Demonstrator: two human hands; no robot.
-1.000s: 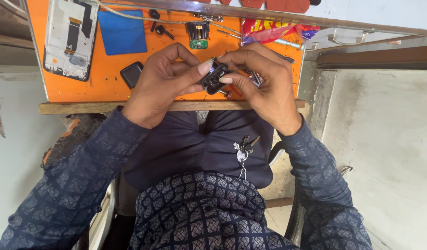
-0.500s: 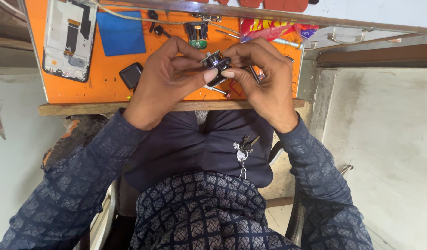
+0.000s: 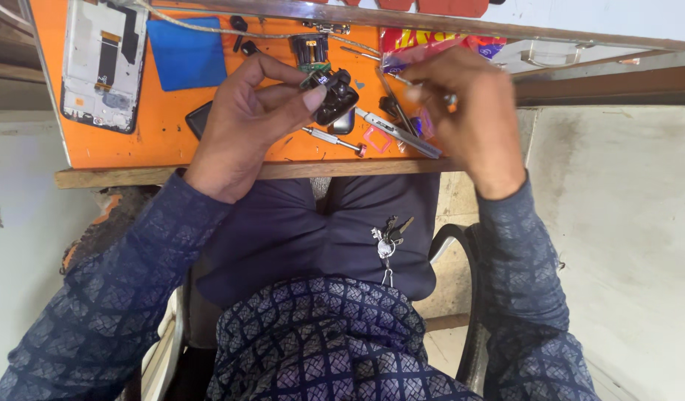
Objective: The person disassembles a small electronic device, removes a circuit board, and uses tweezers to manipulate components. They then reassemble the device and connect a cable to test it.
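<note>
My left hand (image 3: pixel 246 119) holds a small black device (image 3: pixel 335 100) between thumb and fingers, just above the orange work mat (image 3: pixel 135 145). My right hand (image 3: pixel 472 111) is apart from it, further right, with the fingers curled over a colourful plastic packet (image 3: pixel 431 44); the fingertips are blurred. A screwdriver (image 3: pixel 331 139) with a red tip and metal tweezers (image 3: pixel 398 134) lie on the mat between the hands. A small pink frame-shaped part (image 3: pixel 377 139) lies by the tweezers.
An opened phone back (image 3: pixel 101 63), a blue cloth (image 3: pixel 185 52), a black phone part (image 3: pixel 198 119) and a small charging board (image 3: pixel 310 50) lie on the mat. The wooden table edge (image 3: pixel 120 176) runs in front. Keys (image 3: pixel 387 241) hang at my waist.
My right hand has let go of the black device and moved right toward the packet. My left hand now holds the device alone, a little higher over the mat.
</note>
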